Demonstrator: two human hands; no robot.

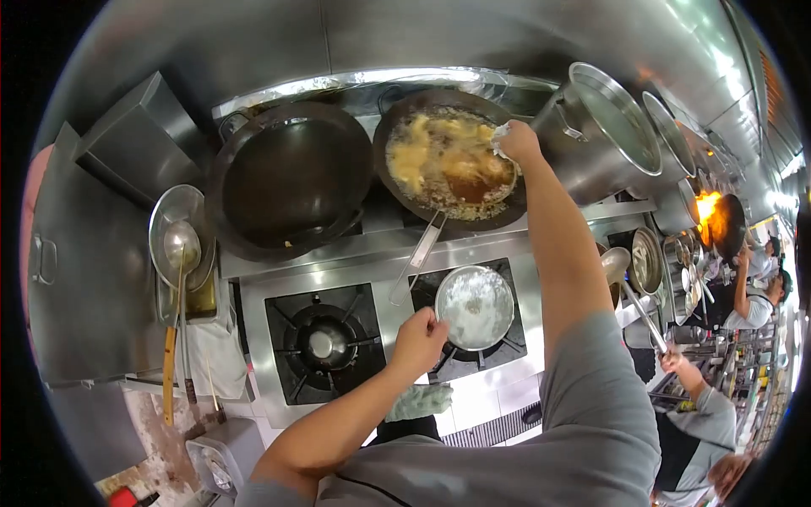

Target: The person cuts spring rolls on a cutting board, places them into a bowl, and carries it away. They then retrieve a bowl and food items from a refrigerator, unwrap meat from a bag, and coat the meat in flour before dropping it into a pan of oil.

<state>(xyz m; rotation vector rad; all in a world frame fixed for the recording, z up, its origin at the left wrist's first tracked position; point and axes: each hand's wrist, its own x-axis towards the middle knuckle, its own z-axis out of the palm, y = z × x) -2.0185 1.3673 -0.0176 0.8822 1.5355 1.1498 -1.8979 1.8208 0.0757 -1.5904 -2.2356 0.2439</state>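
Note:
My left hand [421,342] is closed on the rim of a round metal bowl [475,309] with white residue inside, held over the right front burner. Over the right side of a wok [397,188] of bubbling oil, my right hand [518,142] is closed around something whitish that I cannot make out. Golden pieces of food [410,156] float in the oil. A long-handled metal tool [420,253] leans at the wok's front edge.
A dark second wok [291,182] stands at left, a burner [327,340] before it. Large pots [591,127] are at right. A strainer and ladle [182,245] lie at far left. Further right, people work near a flaming wok [728,226].

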